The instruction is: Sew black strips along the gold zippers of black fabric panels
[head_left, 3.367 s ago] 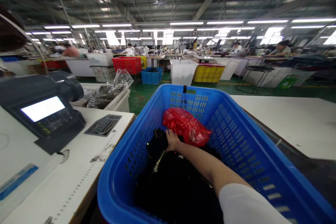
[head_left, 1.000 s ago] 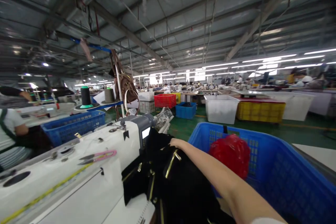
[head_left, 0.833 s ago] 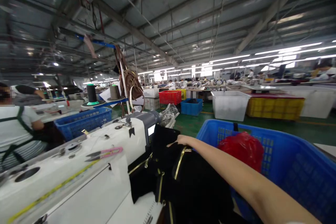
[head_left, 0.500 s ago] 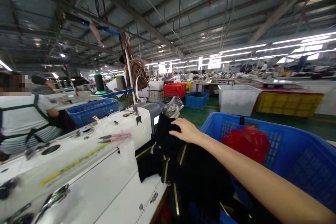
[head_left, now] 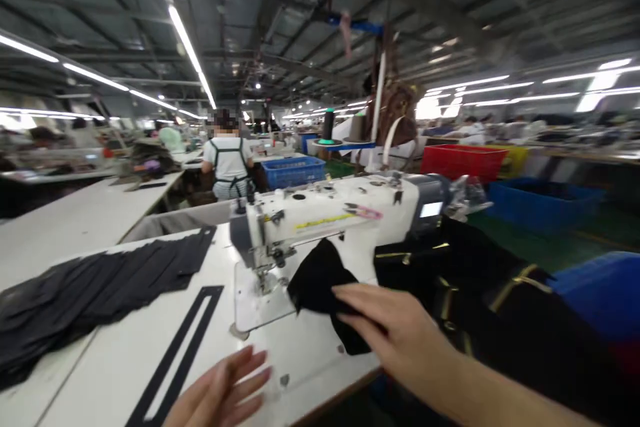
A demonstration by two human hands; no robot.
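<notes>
My right hand [head_left: 400, 330] pinches a black fabric piece [head_left: 323, 277] over the sewing table, just right of the needle area of a white sewing machine [head_left: 340, 207]. Palm turned inward, my left hand [head_left: 227, 390] is empty with its fingers apart, near the table's front edge. Beside it lies a dark strip frame [head_left: 173, 353] with a long slot. More black pieces with gold zippers [head_left: 450, 300] are heaped at the right end of the machine.
Dark fabric pieces [head_left: 110, 280] lie overlapped on the left of the table [head_left: 280, 373]. Pink snips [head_left: 364, 211] rest on the machine. A blue basket [head_left: 600, 290] stands at the right; a person [head_left: 227, 160] sits beyond the table.
The view has swung left. My right hand has moved from the black heap toward the needle area with a black piece in it. My left hand has come into view.
</notes>
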